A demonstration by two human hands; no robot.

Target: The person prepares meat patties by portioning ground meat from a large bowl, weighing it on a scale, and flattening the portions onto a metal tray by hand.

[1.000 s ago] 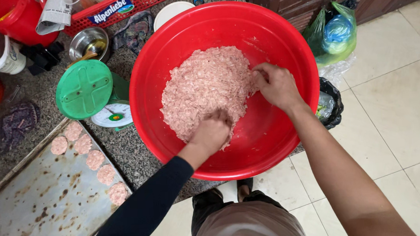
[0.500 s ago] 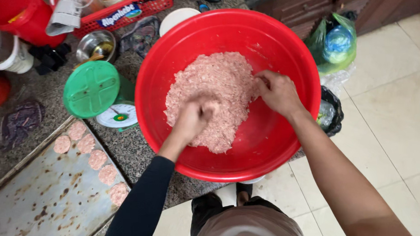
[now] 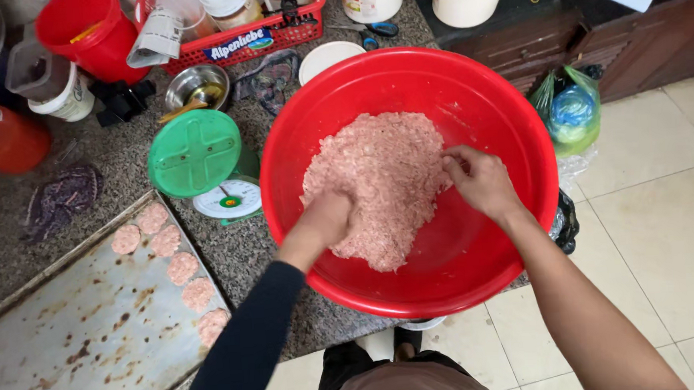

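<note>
A big red basin (image 3: 510, 105) sits on the stone counter and holds a mound of pink minced meat (image 3: 378, 177). My left hand (image 3: 324, 220), in a dark sleeve, is pushed into the near left side of the mound with its fingers buried in the meat. At the mound's right edge my right hand (image 3: 481, 180) pinches some of the mince. Left of the basin lies a worn metal tray (image 3: 67, 349) carrying a row of several flat pink patties (image 3: 181, 268).
A green kitchen scale (image 3: 200, 160) stands between tray and basin. Behind are a small steel bowl (image 3: 196, 85), a red basket of jars (image 3: 232, 25), a red jug (image 3: 84, 30), scissors (image 3: 373, 29) and white tubs. A green bag (image 3: 571, 113) hangs at the right above the tiled floor.
My left hand has moved from the near rim up into the mound and digs into the meat. The right hand stays at the mound's right edge. The view has shifted a little.
</note>
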